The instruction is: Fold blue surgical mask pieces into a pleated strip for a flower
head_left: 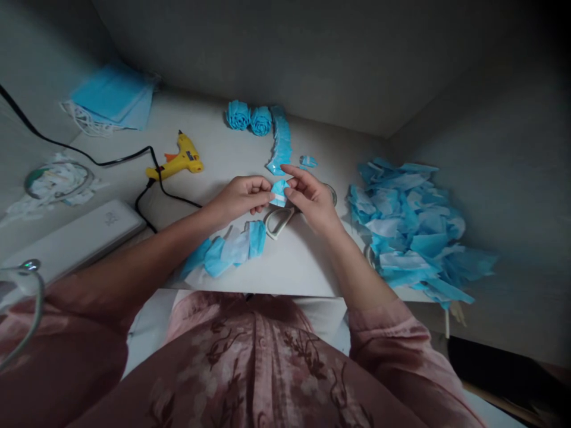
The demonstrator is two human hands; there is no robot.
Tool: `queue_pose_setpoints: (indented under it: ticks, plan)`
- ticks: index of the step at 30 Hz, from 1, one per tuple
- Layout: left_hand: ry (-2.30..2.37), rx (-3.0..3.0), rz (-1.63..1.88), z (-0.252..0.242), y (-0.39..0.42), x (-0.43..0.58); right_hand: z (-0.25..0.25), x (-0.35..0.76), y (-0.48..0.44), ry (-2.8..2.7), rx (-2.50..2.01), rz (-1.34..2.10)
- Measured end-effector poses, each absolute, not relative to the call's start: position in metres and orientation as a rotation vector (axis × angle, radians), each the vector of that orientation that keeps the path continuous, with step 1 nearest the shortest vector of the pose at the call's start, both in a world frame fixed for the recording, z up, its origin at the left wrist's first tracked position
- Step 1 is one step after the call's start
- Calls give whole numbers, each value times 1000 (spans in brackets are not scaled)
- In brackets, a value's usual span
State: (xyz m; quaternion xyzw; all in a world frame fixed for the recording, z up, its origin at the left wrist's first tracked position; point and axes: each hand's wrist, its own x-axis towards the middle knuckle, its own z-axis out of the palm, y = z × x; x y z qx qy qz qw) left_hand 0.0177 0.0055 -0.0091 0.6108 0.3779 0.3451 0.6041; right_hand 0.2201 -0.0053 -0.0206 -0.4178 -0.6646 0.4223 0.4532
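Observation:
A small blue piece of mask fabric (279,191) with a white strip across it is held up between both hands. My left hand (248,195) is closed, pinching its left edge between thumb and fingers. From the other side, my right hand (312,199) grips the right edge with its thumb and a finger. Below the hands, a pair of scissors (279,223) shows its pale handle; the rest is partly covered. Beyond the fingertips lies a long row of overlapping blue pieces (281,137), and a small blue piece with a white strip (308,161) sits to its right.
Two blue fabric roses (248,118) sit at the back. A yellow glue gun (181,159) and its black cord lie left, near stacked masks (113,98) and white scraps (62,181). Cut blue pieces (227,249) lie in front; a large pile (405,220) fills the right.

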Motion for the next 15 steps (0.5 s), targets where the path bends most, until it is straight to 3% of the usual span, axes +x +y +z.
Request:
queue_pose_setpoints:
  ticks: [15]
  plan:
    - [962,1340,843,-4,2,18,-4,240,-2,-1575,-1203,802]
